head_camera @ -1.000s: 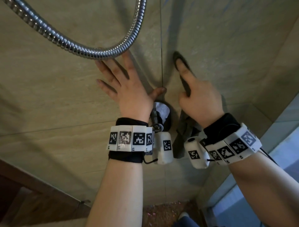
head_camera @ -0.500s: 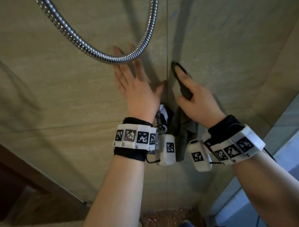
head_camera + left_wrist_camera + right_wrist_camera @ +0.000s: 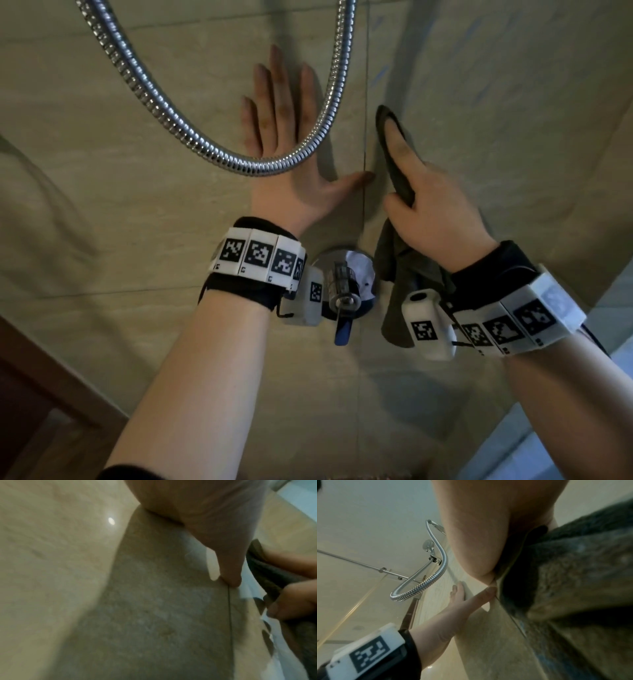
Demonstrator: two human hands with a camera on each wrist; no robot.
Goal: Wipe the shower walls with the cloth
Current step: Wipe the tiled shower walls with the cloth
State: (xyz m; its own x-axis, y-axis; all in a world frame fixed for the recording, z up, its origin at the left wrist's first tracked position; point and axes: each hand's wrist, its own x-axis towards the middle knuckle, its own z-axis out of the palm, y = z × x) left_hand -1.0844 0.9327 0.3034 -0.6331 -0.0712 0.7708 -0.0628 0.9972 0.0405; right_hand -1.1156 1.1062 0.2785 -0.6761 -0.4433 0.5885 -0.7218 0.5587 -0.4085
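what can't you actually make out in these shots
- Left hand palm: pressed flat on the wall; the head view shows only its back.
- Cloth lower end: behind the right wrist camera in the head view.
- Right hand grip: the right wrist view is blurred, filled by cloth.
- Shower hose ends: cut off by the head view's top edge.

Left hand [image 3: 291, 164] lies flat on the wall [image 3: 102, 205] behind the hose [image 3: 191, 140]; right hand [image 3: 435, 219] presses the cloth [image 3: 394, 164] just right of it.
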